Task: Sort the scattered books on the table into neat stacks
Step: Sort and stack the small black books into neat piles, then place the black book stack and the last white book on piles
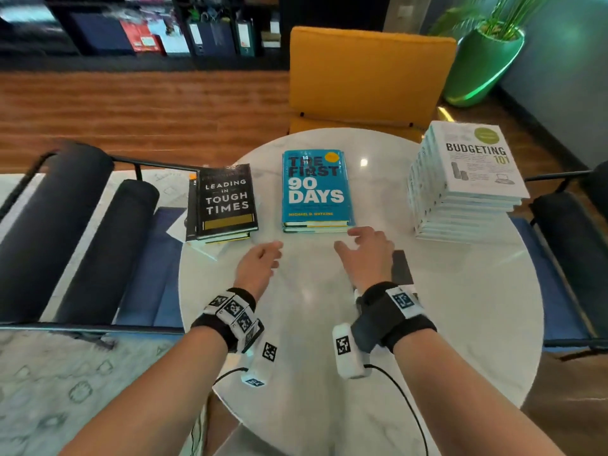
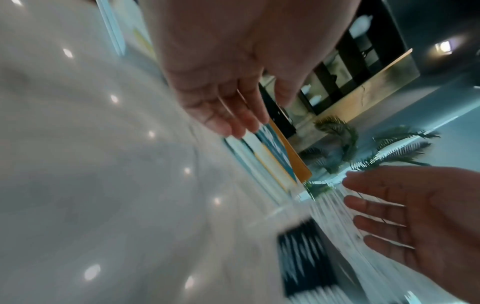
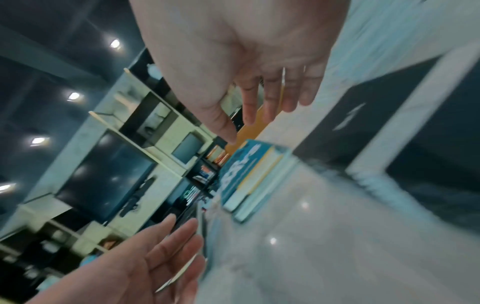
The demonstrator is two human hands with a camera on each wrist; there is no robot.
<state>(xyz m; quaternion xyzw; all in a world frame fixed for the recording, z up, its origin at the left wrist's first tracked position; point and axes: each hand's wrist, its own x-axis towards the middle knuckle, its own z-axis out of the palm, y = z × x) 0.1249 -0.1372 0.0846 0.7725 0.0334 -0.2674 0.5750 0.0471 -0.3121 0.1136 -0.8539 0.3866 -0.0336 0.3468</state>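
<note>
Three book stacks stand on the round white marble table. At the left is a short stack topped by the black "Leading in Tough Times". In the middle lies a low stack topped by the blue "The First 90 Days". At the right rises a tall stack of white "Budgeting 101" books. My left hand and right hand hover just in front of the blue stack, palms facing each other. Both have relaxed fingers and hold nothing.
A yellow chair stands behind the table. Dark-cushioned chairs sit at the left and right. A green plant pot is at the back right. A dark flat object lies beside my right wrist.
</note>
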